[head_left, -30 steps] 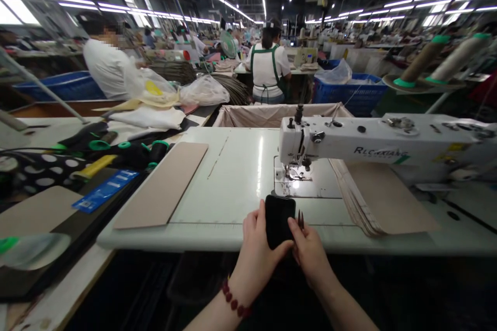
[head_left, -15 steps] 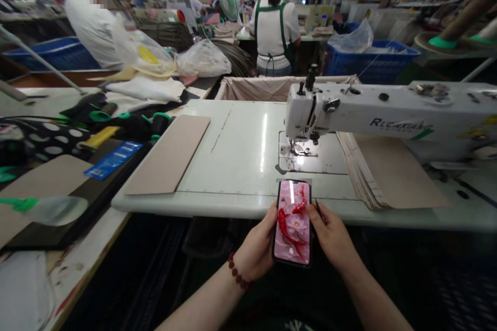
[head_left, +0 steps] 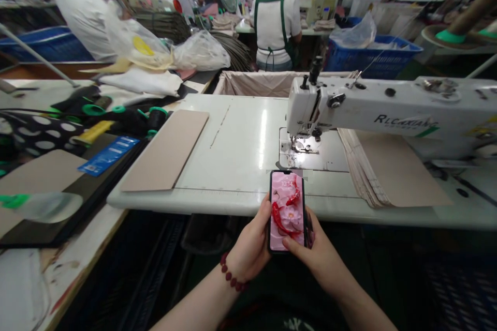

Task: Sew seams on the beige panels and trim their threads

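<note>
A smartphone (head_left: pixel 288 207) with a pink lock screen of red fish and a flower is upright in front of the table edge. My left hand (head_left: pixel 254 240) is closed around its left side; a dark red bead bracelet (head_left: pixel 232 275) circles that wrist. My right hand (head_left: pixel 316 248) grips the right edge, its thumb lying on the lower screen. A small dark thing shows between that hand's fingers beside the phone, too unclear to name. Beyond the phone stands a white sewing machine (head_left: pixel 349 108), its needle area lit.
A stack of beige panels (head_left: pixel 392 170) lies right of the needle, and a beige panel (head_left: pixel 169 150) at the table's left end. The side bench holds a blue packet (head_left: pixel 109 155), a bottle (head_left: pixel 50 207) and thread spools (head_left: pixel 157 119). A co-worker (head_left: pixel 275 20) stands behind a cloth-lined bin (head_left: pixel 256 84).
The phone has shifted slightly up and left. My right thumb has moved from the phone's upper right edge down onto the lower screen. The view has tilted slightly downward.
</note>
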`<control>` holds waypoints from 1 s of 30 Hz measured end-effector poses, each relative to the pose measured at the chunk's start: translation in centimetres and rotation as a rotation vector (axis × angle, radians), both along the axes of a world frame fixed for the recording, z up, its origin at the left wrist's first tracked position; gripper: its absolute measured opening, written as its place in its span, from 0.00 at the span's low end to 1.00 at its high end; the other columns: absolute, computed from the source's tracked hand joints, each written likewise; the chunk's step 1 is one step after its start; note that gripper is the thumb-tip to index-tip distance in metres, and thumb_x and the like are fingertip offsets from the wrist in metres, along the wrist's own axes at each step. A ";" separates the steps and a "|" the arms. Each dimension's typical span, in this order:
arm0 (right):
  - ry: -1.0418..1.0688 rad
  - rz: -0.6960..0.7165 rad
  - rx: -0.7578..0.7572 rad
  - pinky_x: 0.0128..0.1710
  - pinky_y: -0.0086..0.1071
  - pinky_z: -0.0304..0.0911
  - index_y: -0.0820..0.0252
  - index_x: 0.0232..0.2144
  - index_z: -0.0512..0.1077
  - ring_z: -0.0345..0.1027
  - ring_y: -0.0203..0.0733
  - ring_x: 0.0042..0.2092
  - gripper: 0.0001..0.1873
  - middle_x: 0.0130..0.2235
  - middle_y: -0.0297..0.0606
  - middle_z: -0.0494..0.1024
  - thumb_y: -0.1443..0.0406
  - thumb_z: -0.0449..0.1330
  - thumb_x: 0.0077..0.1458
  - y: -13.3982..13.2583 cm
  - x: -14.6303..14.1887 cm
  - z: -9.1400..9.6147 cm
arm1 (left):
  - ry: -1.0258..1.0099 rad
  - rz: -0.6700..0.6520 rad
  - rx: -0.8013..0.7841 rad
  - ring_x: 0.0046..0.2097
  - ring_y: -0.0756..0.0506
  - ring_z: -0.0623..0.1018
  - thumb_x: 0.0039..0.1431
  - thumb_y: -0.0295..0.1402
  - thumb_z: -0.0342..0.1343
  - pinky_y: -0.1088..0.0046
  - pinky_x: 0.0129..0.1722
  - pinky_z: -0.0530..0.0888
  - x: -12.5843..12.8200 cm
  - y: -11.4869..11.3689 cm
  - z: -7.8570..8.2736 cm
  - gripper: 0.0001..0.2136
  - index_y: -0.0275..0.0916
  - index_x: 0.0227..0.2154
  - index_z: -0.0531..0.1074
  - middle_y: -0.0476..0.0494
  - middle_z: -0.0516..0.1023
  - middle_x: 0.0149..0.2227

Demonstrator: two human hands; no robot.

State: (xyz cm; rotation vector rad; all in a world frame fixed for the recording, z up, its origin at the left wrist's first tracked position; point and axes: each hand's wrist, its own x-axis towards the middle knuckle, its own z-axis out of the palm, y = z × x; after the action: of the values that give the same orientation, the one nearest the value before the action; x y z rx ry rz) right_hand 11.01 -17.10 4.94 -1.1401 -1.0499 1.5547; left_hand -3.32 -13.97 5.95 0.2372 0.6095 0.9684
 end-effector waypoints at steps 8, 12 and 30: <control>-0.093 -0.017 -0.049 0.49 0.38 0.67 0.50 0.60 0.54 0.71 0.43 0.46 0.35 0.55 0.40 0.69 0.58 0.63 0.55 -0.1 0.9 0.2 | -0.004 -0.035 0.001 0.59 0.39 0.69 0.68 0.42 0.47 0.59 0.59 0.64 -0.5 -0.3 0.2 0.22 0.44 0.62 0.60 0.41 0.71 0.57; -0.451 -0.204 0.105 0.26 0.29 0.64 0.51 0.59 0.58 0.62 0.30 0.25 0.26 0.49 0.39 0.70 0.57 0.56 0.60 -0.4 2.2 0.3 | 0.004 -0.045 -0.002 0.59 0.38 0.69 0.68 0.42 0.47 0.58 0.59 0.64 -0.5 -0.4 0.6 0.22 0.44 0.62 0.61 0.41 0.71 0.57; -0.846 0.215 0.554 0.33 0.31 0.57 0.51 0.59 0.61 0.67 0.38 0.34 0.24 0.36 0.36 0.74 0.68 0.51 0.61 -0.5 4.2 0.8 | -0.040 -0.036 -0.048 0.62 0.40 0.65 0.68 0.41 0.47 0.61 0.61 0.61 -0.5 -1.0 0.2 0.22 0.42 0.62 0.60 0.42 0.69 0.59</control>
State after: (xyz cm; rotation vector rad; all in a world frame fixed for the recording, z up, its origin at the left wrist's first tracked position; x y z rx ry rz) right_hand 15.23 -17.65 5.75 -1.3196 -2.0599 0.7911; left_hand -3.85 -14.94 6.15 0.1854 0.5896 0.9212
